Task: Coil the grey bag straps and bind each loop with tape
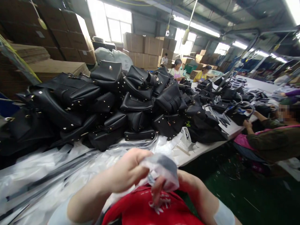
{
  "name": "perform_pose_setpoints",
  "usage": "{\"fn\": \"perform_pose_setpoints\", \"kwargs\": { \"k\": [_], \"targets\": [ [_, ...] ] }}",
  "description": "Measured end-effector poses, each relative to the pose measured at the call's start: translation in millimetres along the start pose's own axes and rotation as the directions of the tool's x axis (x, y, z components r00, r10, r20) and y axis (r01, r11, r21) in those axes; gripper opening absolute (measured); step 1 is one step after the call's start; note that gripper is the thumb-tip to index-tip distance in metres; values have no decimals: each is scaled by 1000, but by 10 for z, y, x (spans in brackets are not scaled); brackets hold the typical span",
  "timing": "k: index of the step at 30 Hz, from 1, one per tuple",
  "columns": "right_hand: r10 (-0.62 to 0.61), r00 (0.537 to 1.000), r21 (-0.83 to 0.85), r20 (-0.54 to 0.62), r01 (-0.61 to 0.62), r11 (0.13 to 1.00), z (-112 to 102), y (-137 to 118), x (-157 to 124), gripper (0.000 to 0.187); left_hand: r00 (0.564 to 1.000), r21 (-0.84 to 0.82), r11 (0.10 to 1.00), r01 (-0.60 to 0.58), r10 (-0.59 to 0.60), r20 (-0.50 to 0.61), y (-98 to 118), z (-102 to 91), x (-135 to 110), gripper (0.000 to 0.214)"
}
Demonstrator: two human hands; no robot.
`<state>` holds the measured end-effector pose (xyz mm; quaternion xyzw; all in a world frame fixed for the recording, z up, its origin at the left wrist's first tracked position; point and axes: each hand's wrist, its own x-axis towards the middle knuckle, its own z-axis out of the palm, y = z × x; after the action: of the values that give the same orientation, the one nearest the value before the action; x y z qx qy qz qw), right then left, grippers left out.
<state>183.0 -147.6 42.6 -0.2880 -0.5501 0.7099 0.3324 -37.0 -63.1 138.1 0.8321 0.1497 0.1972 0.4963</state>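
Close to my chest, a dark strap wrapped in thin whitish film (167,168) is bent into a loop. My left hand (131,167) is closed around its left side, thumb and fingers pinching the wrapping. My right hand (158,187) comes from the other side and is closed on the same strap; the bundle hides much of it, with some fingers showing below. Beneath my forearms the table carries many film-wrapped strips (67,172), dark under their white covering. Just beyond lies a big heap of black handbags (138,103) with small gold-coloured metal fittings.
A clear-white plastic item (186,139) sits near the table edge (199,151). At right, a seated co-worker (269,137) handles a bag handle. More people (177,70) work farther back. Cardboard boxes (67,34) are stacked behind. Green floor (229,187) shows at lower right.
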Motion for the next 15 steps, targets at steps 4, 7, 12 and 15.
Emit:
{"fn": "perform_pose_setpoints", "kwargs": {
  "k": [4, 7, 12, 15],
  "targets": [
    [-130, 980, -173, -152, 103, 980, -53, -411, -535, 46, 792, 139, 990, -9, 92, -604, -73, -320, 64, 37],
    [-494, 745, -451, -448, 288, 845, -156, -745, -1026, 26, 591, 339, 939, -55, 305, -747, 40, -559, 68, 40],
    [-466, 610, -612, -641, -40, 790, -341, -1146, -1976, 30, 968, 372, 924, 91, 5, -250, -3, -734, 101, 20],
    [-198, 516, -430, -834, -382, 818, -693, -1007, -2421, 39, 888, 273, 931, 244, -327, 322, -380, -630, 200, 27]
  ]
}}
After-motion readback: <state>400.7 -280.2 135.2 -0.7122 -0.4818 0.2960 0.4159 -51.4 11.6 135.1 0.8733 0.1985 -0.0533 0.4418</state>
